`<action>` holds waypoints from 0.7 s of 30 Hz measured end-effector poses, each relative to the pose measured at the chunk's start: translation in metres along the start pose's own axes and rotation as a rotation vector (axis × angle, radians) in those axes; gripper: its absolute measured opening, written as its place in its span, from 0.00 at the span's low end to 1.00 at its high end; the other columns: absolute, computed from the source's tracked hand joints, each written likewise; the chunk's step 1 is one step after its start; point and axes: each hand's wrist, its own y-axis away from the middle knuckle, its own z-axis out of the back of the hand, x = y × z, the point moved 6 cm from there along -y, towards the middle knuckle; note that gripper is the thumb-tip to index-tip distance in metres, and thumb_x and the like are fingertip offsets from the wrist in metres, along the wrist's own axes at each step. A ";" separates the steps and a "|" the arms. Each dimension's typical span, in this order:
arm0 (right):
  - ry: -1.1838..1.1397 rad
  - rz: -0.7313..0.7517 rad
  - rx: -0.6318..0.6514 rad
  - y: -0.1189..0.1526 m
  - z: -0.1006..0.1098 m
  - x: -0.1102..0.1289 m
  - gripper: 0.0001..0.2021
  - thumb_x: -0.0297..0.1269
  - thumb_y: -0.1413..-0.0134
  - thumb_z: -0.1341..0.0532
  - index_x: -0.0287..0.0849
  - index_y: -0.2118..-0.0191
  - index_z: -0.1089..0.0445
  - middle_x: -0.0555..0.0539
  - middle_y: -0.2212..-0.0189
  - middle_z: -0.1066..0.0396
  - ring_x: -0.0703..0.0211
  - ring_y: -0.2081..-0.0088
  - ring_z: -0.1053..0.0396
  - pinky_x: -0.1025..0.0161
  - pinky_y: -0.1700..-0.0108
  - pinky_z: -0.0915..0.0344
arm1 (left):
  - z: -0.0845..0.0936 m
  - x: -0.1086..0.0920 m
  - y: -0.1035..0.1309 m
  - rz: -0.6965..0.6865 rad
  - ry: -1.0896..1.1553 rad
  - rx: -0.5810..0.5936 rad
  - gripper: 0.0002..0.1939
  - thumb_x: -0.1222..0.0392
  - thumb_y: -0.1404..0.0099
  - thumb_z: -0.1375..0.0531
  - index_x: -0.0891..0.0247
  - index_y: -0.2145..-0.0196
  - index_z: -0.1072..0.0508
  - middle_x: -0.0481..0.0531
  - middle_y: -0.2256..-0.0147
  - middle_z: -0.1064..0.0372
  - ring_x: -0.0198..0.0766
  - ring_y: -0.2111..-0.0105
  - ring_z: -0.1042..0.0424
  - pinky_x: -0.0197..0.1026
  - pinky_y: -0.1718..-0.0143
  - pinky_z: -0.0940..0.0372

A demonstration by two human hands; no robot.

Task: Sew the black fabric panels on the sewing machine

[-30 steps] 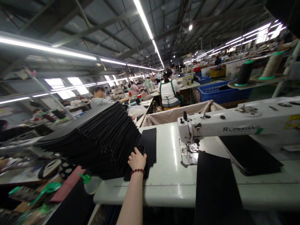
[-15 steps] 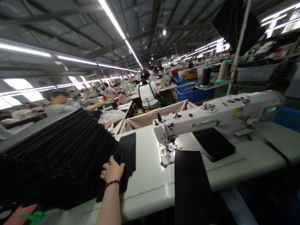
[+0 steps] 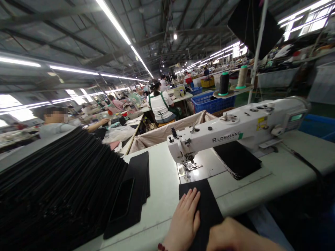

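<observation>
My left hand (image 3: 184, 218) lies flat, fingers stretched out, on a black fabric panel (image 3: 206, 200) in front of the sewing machine (image 3: 230, 130). The panel's far edge is just short of the presser foot (image 3: 192, 165). Close by at the lower right, my right hand (image 3: 230, 235) is over the panel's near part with its fingers curled; it is blurred, and whatever it grips is hidden. A black smartphone (image 3: 122, 199) rests on a few black panels (image 3: 137, 177) to the left.
A tall stack of black panels (image 3: 60, 177) fills the left side. More black pieces (image 3: 237, 158) lie under the machine's arm. Thread cones (image 3: 224, 83) stand behind it. Beyond the table are a cloth-lined bin (image 3: 157, 134), a blue crate (image 3: 213, 103) and a seated co-worker (image 3: 160, 104).
My left hand has left the smartphone and moved right onto the black panel. My right hand has come into view. The panel's far edge has shifted left and nearer me.
</observation>
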 end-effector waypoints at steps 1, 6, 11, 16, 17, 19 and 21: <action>-0.004 -0.023 -0.017 -0.013 0.006 -0.013 0.13 0.40 0.34 0.51 0.48 0.53 0.32 0.47 0.55 0.29 0.60 0.58 0.31 0.63 0.57 0.34 | -0.001 0.009 0.006 0.027 -0.025 -0.013 0.31 0.66 0.33 0.53 0.53 0.35 0.56 0.47 0.35 0.57 0.40 0.36 0.54 0.52 0.37 0.49; 0.117 -0.196 -0.068 -0.088 0.020 -0.069 0.17 0.36 0.36 0.50 0.49 0.44 0.40 0.48 0.48 0.32 0.55 0.52 0.32 0.61 0.52 0.38 | 0.004 0.067 0.033 0.200 -0.116 -0.091 0.28 0.69 0.33 0.55 0.57 0.37 0.49 0.49 0.36 0.52 0.42 0.36 0.52 0.55 0.39 0.46; 0.267 -0.266 0.043 -0.119 0.005 -0.087 0.17 0.29 0.40 0.49 0.50 0.47 0.37 0.47 0.51 0.30 0.55 0.55 0.30 0.64 0.57 0.38 | 0.012 0.086 0.029 0.259 -0.155 -0.123 0.24 0.57 0.31 0.51 0.51 0.39 0.45 0.50 0.39 0.45 0.46 0.39 0.45 0.58 0.40 0.46; 0.307 -0.317 0.015 -0.106 -0.001 -0.102 0.20 0.29 0.42 0.49 0.51 0.44 0.39 0.47 0.46 0.34 0.53 0.53 0.31 0.60 0.55 0.37 | 0.022 0.086 0.001 0.244 -0.176 -0.121 0.28 0.49 0.34 0.47 0.43 0.37 0.49 0.51 0.43 0.41 0.50 0.43 0.41 0.61 0.42 0.46; 0.317 -0.321 0.009 -0.104 -0.002 -0.105 0.21 0.30 0.42 0.48 0.51 0.44 0.40 0.48 0.45 0.35 0.53 0.52 0.31 0.59 0.55 0.37 | 0.023 0.086 -0.007 0.228 -0.156 -0.108 0.29 0.49 0.33 0.47 0.45 0.37 0.49 0.52 0.41 0.43 0.50 0.42 0.43 0.60 0.41 0.47; 0.333 -0.320 0.004 -0.102 -0.005 -0.110 0.22 0.32 0.42 0.48 0.52 0.42 0.42 0.48 0.43 0.37 0.52 0.53 0.31 0.58 0.55 0.36 | 0.022 0.086 -0.022 0.175 -0.100 -0.072 0.29 0.50 0.33 0.48 0.48 0.36 0.51 0.50 0.38 0.48 0.49 0.38 0.49 0.59 0.39 0.50; 0.340 -0.309 0.009 -0.103 -0.008 -0.112 0.24 0.32 0.42 0.48 0.53 0.40 0.45 0.49 0.43 0.38 0.54 0.55 0.30 0.58 0.56 0.36 | 0.020 0.085 -0.034 0.120 -0.046 -0.040 0.30 0.51 0.32 0.48 0.50 0.36 0.53 0.49 0.35 0.54 0.47 0.36 0.54 0.57 0.38 0.52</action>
